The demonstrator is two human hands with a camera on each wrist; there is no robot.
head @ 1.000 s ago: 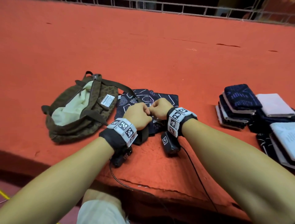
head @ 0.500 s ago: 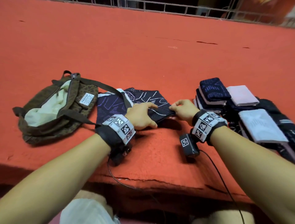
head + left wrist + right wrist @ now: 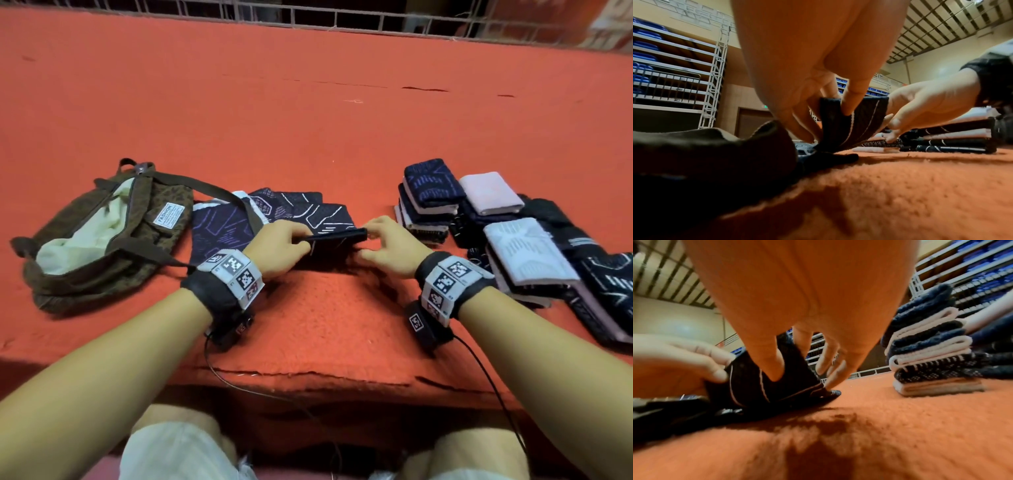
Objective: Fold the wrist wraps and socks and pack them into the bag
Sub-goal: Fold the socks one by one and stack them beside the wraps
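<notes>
- Two hands, my left hand (image 3: 279, 248) and right hand (image 3: 390, 247), pinch opposite ends of a dark white-lined fabric piece (image 3: 337, 240), lifting its edge to fold it.
- Right of the open brown patterned bag (image 3: 147, 236), it stays within packing reach on the orange carpet (image 3: 308, 120).

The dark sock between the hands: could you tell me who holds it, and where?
Both hands pinch the dark sock by its raised near edge: left hand at its left end, right hand at its right.
</notes>
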